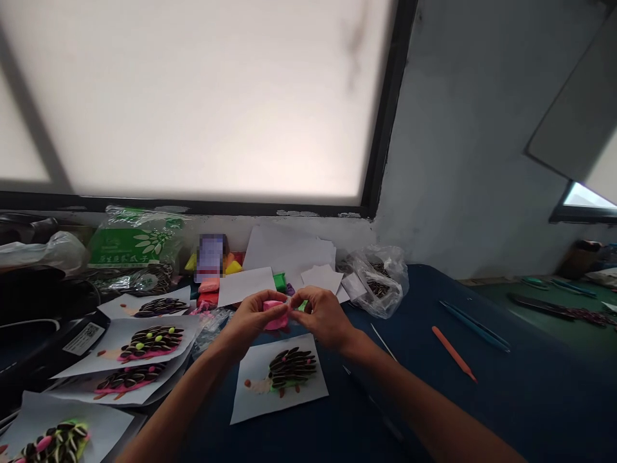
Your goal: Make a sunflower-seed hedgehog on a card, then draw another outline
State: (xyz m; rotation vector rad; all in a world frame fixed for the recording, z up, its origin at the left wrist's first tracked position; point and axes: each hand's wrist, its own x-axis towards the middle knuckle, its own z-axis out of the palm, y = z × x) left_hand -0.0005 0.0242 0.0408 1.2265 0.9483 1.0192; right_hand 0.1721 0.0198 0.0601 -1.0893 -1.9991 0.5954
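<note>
My left hand [248, 321] is closed around a soft pink lump of modelling clay [276, 315], which looks partly wrapped in clear film. Thumb and fingers of my right hand [322, 316] are pinched together at the right edge of this clay; the exact spot they grip is partly hidden. Just below both hands, on the dark blue table, lies a white card [245, 402] with a hedgehog [292, 372] made of striped sunflower seeds over green clay, with a few pink dots among the seeds.
More hedgehog cards [178, 350] overlap at the left. Behind my hands are white paper sheets [284, 247], a green seed bag [128, 241] and a clear bag of seeds [378, 283]. An orange tool [454, 354] and blue tweezers [475, 326] lie at the right.
</note>
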